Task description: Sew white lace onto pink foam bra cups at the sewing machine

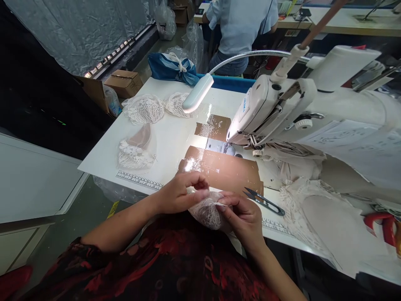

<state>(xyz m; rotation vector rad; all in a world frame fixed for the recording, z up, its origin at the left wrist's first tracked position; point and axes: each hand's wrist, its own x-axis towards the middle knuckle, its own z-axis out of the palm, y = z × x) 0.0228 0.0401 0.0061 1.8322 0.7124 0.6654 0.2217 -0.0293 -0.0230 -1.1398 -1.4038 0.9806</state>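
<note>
My left hand (181,192) and my right hand (246,217) both pinch a small piece of white lace fabric (206,212) at the near edge of the white sewing table (175,138). The fingers of each hand are closed on the lace. Thread snips (265,201) lie on the table just right of my right hand. The sewing machine (282,108) stands behind them, with its needle area lit.
Lace cup pieces (156,108) and another piece (136,150) lie on the table's left. A gooseneck lamp (198,93) hangs over the middle. A pile of lace fabric (313,205) and red-handled scissors (384,223) sit at right. A person in a light shirt (241,25) sits beyond. Cardboard boxes (123,82) stand at left.
</note>
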